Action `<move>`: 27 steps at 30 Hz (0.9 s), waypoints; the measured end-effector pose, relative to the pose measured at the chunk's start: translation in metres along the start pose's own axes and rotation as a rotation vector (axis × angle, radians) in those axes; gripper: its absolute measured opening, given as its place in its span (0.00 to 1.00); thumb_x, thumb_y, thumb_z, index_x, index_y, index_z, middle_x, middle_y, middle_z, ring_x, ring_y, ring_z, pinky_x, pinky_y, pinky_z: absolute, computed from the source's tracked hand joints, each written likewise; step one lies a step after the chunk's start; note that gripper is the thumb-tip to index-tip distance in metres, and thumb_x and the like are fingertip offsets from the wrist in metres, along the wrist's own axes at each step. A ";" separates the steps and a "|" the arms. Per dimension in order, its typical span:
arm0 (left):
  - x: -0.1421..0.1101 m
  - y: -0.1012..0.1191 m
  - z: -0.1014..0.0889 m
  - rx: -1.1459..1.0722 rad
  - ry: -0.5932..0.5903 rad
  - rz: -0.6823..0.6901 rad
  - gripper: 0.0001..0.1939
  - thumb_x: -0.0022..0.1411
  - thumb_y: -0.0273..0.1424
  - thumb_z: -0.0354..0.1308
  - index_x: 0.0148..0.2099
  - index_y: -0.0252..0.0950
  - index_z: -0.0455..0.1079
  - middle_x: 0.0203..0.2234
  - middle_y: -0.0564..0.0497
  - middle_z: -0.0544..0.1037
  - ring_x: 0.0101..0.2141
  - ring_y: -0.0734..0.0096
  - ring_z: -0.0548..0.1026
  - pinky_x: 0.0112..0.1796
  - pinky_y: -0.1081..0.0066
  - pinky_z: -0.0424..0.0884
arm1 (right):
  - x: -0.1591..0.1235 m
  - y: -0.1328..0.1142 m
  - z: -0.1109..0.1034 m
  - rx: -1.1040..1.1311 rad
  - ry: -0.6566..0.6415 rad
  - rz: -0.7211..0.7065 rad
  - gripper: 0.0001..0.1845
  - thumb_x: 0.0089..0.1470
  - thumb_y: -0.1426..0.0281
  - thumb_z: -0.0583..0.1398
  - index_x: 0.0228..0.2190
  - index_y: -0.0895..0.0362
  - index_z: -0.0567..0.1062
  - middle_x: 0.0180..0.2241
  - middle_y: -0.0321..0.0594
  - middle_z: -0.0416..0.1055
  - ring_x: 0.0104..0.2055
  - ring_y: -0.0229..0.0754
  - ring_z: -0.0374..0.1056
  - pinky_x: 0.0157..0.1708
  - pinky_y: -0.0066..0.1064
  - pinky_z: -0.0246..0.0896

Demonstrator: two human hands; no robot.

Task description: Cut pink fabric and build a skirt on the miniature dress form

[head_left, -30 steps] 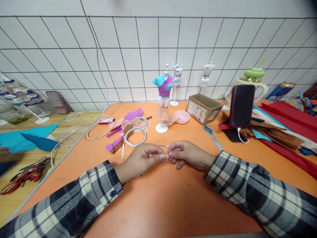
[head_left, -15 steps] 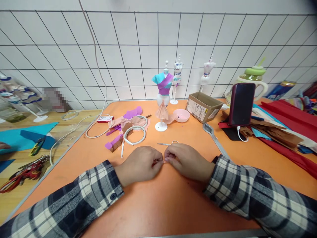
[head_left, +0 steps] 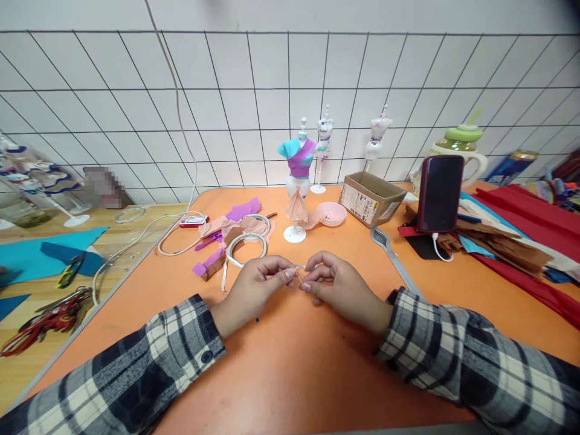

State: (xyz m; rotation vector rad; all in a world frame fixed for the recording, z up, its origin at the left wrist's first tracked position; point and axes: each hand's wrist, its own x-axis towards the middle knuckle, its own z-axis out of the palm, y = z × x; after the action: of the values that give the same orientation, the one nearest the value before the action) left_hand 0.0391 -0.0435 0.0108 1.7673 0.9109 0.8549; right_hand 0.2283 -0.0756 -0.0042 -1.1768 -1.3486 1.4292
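Note:
My left hand [head_left: 263,285] pinches one end of a thin pinkish strip [head_left: 298,273] between thumb and index finger. Close beside it, my right hand [head_left: 342,287] has its thumb and fingertips together at the strip's other side. The piece is too small to tell paper from thread. Behind the hands stands a small white mannequin [head_left: 299,186], its chest wrapped in purple and blue crepe paper [head_left: 299,160]. A gathered peach paper piece [head_left: 296,208] hangs low on its stand. White tape rolls [head_left: 247,261] lie just beyond my left hand. The scissors are mostly hidden behind my fingers.
Purple, peach and brown paper scraps [head_left: 243,209] lie behind the tape. A pink bowl [head_left: 335,219], cardboard box [head_left: 369,196], propped phone [head_left: 440,193] and red paper [head_left: 534,223] are on the right. Red-handled pliers [head_left: 48,323] and a cutter [head_left: 70,270] lie left.
Both hands have turned upward and their fingers have loosened from tight fists, so the thin strip between them shows more. The scissors behind are now mostly covered.

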 end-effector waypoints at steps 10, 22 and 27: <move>-0.005 0.003 -0.015 0.826 -0.303 0.770 0.12 0.65 0.25 0.49 0.41 0.39 0.74 0.31 0.50 0.80 0.36 0.67 0.76 0.52 0.60 0.66 | 0.012 0.002 -0.021 0.118 -0.284 0.146 0.21 0.42 0.63 0.70 0.32 0.57 0.66 0.28 0.32 0.70 0.30 0.35 0.69 0.28 0.26 0.66; -0.004 -0.002 -0.007 1.027 -0.341 0.590 0.15 0.67 0.29 0.48 0.37 0.37 0.76 0.26 0.47 0.78 0.32 0.64 0.74 0.41 0.62 0.68 | 0.003 0.000 -0.015 -0.648 -0.076 -0.367 0.04 0.52 0.74 0.61 0.32 0.55 0.72 0.32 0.34 0.73 0.33 0.36 0.68 0.35 0.29 0.62; -0.005 0.000 -0.006 1.071 -0.256 0.408 0.13 0.64 0.29 0.49 0.35 0.35 0.75 0.26 0.48 0.77 0.30 0.64 0.73 0.34 0.64 0.65 | -0.005 -0.005 -0.010 -0.900 -0.013 -0.539 0.02 0.56 0.73 0.60 0.31 0.55 0.72 0.30 0.36 0.72 0.35 0.40 0.65 0.35 0.31 0.57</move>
State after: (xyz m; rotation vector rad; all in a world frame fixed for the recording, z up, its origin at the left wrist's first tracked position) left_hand 0.0319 -0.0456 0.0119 2.9798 0.9096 0.3318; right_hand 0.2391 -0.0781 0.0017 -1.1701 -2.2076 0.4203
